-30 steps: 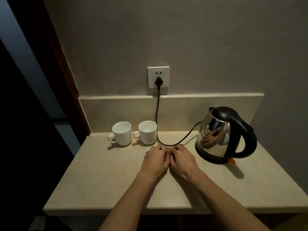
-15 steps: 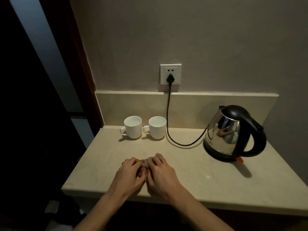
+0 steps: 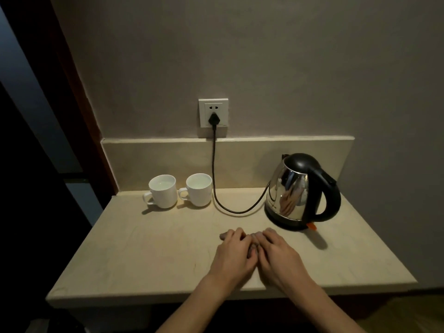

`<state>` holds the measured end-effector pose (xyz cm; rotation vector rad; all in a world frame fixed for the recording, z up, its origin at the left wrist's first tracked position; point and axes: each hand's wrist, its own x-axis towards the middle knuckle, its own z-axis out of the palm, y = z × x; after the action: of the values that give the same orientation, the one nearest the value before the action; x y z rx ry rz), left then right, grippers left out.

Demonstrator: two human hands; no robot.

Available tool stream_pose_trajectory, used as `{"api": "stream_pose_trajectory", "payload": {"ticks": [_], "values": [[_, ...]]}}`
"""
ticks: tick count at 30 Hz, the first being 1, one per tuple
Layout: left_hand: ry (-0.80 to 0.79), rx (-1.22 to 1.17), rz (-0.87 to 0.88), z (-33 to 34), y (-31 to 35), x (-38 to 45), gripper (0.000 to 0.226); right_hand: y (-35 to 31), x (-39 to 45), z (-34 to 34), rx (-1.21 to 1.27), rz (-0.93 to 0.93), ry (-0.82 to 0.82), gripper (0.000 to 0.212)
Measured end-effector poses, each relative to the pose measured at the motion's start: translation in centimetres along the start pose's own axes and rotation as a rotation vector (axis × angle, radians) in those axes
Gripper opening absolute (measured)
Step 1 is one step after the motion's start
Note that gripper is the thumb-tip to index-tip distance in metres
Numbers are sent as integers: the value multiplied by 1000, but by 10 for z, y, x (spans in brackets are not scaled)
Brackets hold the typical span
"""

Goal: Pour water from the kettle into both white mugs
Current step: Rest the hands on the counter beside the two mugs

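Note:
Two white mugs stand side by side at the back left of the counter, the left mug and the right mug, handles pointing left; each seems to hold water. A steel kettle with a black lid and handle sits upright on its base at the back right, lid closed. My left hand and my right hand lie palm down on the counter, touching each other, just in front of the kettle. Neither hand holds anything.
The beige stone counter ends at a front edge close to my wrists. A black cord runs from the wall socket in a loop to the kettle base, between the mugs and the kettle. A dark doorway lies left.
My hands, still pressed together, drew back from the cord loop toward the front edge, then shifted right, nearer the kettle. The view swung as well. Mugs and kettle stayed put.

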<state>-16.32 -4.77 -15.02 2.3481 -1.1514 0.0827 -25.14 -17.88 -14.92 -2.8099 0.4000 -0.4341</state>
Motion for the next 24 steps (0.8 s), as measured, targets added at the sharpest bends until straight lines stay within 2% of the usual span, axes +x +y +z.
{"api": "stream_pose_trajectory", "payload": {"ticks": [8, 12, 17, 20, 24], "values": [[-12, 106, -67, -16, -49, 41, 28, -37, 63, 11, 36, 0, -52, 29], [-11, 105, -150, -53, -91, 20, 23, -90, 78, 30, 31, -75, -151, 31], [14, 113, -255, -98, -131, -40, 20, -154, 76, 64, -119, -312, -165, 36], [39, 119, -249, -103, -137, -71, 24, -168, 58, 61, -68, -372, -100, 35], [83, 83, -160, -85, -117, -95, 24, -148, 19, 46, 53, -436, -15, 33]]}}
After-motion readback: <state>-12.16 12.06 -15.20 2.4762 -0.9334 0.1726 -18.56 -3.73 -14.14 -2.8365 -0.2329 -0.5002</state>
